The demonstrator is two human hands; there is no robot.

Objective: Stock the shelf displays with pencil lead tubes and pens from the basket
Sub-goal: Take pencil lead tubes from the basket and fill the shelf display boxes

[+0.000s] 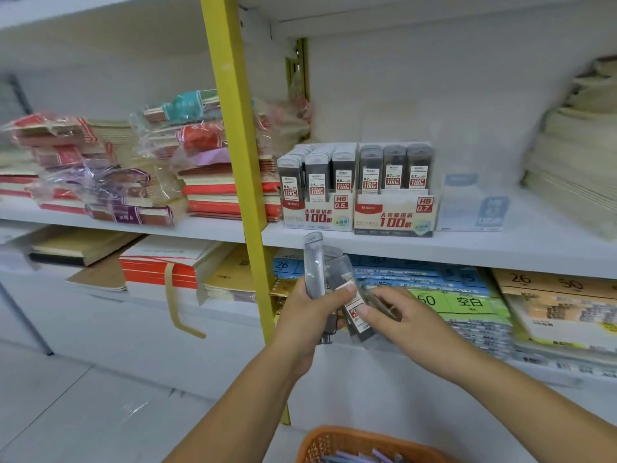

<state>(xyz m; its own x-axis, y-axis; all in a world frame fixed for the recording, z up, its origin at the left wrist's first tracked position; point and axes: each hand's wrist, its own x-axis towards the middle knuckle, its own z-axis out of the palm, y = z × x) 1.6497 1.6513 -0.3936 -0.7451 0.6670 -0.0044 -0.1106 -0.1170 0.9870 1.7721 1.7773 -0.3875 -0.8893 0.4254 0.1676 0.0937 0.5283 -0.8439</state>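
Note:
My left hand (309, 312) grips a bunch of clear pencil lead tubes (315, 262) upright in front of the shelf edge. My right hand (394, 315) pinches one tilted lead tube (354, 304) from that bunch, thumb on its red-and-white label. On the middle shelf stand two display boxes of lead tubes: the HB 0.5 box (317, 213) and the HB 0.7 box (394, 217), both holding rows of tubes. A third display box (474, 208) to their right looks blurred. The orange basket (334, 442) sits at the bottom edge with several items inside.
A yellow shelf post (240, 145) rises just left of the display boxes. Stacks of notebooks (213, 182) fill the shelf on the left. Paper pads with number labels (450, 302) lie on the lower shelf. Pale stacked paper (574, 152) sits at far right.

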